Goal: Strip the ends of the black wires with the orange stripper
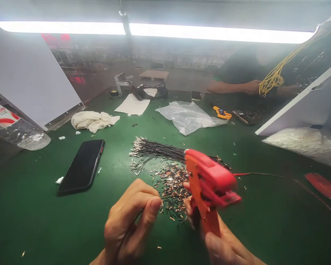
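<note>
Wire scraps (173, 191) litter the green table (44, 224) beneath bright tube lights (209, 32).

The left hand (124, 217) sits at seven o'clock from the centre, its wrist (103, 255) coming up from the bottom edge and the hand aimed toward one o'clock. Its fingers are curled into a loose fist, knuckles upward, with the left thumb (150, 213) pressed up near the bent index finger (143, 200) in a pinch. The right hand (220, 243) lies at five o'clock, its forearm (242, 254) slanting toward ten o'clock, closed in a grip; its fingers (188, 206) are partly hidden and slightly blurred, so their exact bend is hard to judge.
</note>
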The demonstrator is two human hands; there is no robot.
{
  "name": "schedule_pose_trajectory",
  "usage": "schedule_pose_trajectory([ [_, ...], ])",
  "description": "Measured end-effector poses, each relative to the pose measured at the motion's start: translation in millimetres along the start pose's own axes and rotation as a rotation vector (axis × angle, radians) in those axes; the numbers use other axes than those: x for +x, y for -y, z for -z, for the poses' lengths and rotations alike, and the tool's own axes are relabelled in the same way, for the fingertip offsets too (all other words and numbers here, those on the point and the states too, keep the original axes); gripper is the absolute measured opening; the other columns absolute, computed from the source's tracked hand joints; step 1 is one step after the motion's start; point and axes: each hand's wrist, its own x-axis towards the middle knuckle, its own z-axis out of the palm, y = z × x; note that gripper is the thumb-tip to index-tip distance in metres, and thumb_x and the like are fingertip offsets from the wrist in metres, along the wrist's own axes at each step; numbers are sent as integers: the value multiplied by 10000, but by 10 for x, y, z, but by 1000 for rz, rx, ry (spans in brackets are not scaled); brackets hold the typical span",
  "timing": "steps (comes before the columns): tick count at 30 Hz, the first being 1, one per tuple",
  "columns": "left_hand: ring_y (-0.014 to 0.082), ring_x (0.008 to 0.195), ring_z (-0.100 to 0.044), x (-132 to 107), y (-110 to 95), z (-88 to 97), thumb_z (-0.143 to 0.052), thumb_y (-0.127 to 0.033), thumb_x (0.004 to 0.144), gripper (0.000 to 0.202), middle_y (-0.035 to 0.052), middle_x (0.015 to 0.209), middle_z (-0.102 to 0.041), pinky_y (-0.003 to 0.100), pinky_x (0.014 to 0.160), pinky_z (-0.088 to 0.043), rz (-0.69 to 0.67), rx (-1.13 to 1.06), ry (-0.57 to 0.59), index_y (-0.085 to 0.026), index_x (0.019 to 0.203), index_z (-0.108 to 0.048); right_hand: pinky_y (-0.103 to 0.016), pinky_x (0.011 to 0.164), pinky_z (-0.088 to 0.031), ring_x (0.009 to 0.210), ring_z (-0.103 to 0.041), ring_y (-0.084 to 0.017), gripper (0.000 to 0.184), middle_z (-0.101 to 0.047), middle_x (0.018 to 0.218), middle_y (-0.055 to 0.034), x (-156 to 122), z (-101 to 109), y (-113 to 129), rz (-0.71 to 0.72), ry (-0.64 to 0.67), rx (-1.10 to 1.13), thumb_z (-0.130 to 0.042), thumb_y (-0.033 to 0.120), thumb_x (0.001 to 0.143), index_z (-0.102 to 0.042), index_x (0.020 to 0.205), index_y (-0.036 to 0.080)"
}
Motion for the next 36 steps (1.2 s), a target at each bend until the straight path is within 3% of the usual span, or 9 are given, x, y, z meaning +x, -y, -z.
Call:
schedule_pose_trajectory([
  [4,143,654,-556,-61,-22,-121,-527,-124,960,188,17,727,-615,306,586,-434,49,28,-92,-204,803,-590,-341,856,-416,887,-460,-210,661,-511,1050,-3,21,94,-45,34,-106,330,-667,642,763,-496,1353,397],
  [7,155,635,-544,-79,-8,-140,-544,-166,965,197,9,683,-601,338,598,-407,52,54,-121,-211,781,-594,-346,871,-414,900,-488,-218,494,-562,997,-8,25,260,142,36,-183,197,-667,600,800,-598,1222,355],
  [11,155,617,-542,-52,28,-64,-526,-175,975,200,-2,659,-596,358,611,-386,48,66,-94,-218,801,-615,-306,753,-462,824,-524,-199,640,-530,825,16,39,362,363,-25,-242,101,-904,510,583,-629,1113,280],
  [15,157,632,-530,-10,24,8,-511,-142,972,232,-12,645,-577,361,625,-375,67,115,-151,-220,775,-608,-186,433,-329,490,-398,-61,616,-513,658,67,76,290,303,-126,-162,143,-939,516,527,-676,1000,222],
  [18,154,653,-513,2,19,35,-510,-112,966,252,-18,636,-570,348,636,-382,87,133,-200,-218,762,-612,-155,322,-265,371,-406,-14,514,-642,793,24,80,222,237,-210,-195,117,-880,505,656,-663,1026,220],
  [23,162,695,-510,-5,42,65,-531,-96,950,258,-14,630,-568,329,631,-396,113,165,-160,-219,738,-612,-251,718,-562,751,-644,-122,403,-733,987,-6,31,187,226,-81,-232,188,-809,364,810,-648,1175,305],
  [30,163,668,-514,10,45,57,-531,-135,962,276,-15,610,-569,329,637,-398,111,196,-161,-224,710,-600,-472,1063,-451,1161,-646,-255,274,-785,1080,-57,-17,187,338,7,-121,42,-561,479,974,-634,1177,311],
  [34,166,680,-522,10,63,56,-547,-128,947,253,-16,634,-575,335,649,-399,104,193,-190,-225,723,-612,-494,970,-500,971,-742,-266,348,-792,946,-37,-27,135,344,-137,-142,316,-617,461,952,-501,1229,286],
  [36,163,673,-530,17,81,62,-553,-126,943,243,-19,648,-579,342,658,-398,84,189,-218,-225,729,-615,-491,892,-539,876,-741,-260,572,-756,921,-29,-51,119,325,-202,-187,358,-694,468,893,-387,1342,290],
])
